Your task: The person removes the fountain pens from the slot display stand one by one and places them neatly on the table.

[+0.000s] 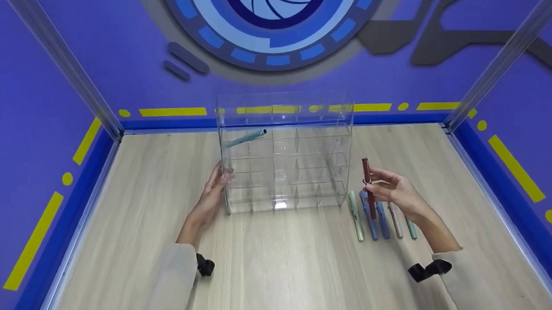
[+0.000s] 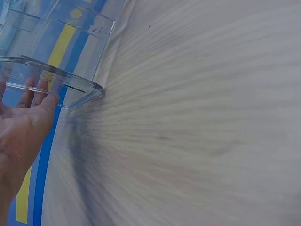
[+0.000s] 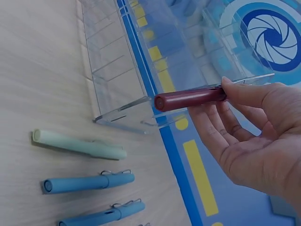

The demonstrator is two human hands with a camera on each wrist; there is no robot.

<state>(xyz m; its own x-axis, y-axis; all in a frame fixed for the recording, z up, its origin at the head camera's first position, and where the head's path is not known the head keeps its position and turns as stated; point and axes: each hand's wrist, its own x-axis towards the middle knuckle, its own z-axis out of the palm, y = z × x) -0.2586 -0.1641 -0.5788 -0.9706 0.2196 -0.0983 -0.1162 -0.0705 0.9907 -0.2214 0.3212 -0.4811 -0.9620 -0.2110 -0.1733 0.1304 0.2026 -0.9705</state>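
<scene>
A clear rack with rows of compartments stands in front of me. Its left side is touched by my left hand, whose extended fingers show through the transparent plastic in the left wrist view. One teal pen lies slanted in an upper left compartment. To the right of the rack, my right hand pinches a dark red pen between thumb and fingers, holding it above the table. Below it lie several pens, among them a pale green pen and a blue pen.
A pink pen and a green pen lie at the right end of the row, near my right wrist. Blue printed panels wall in the wooden table at the back and sides, with metal posts at the corners.
</scene>
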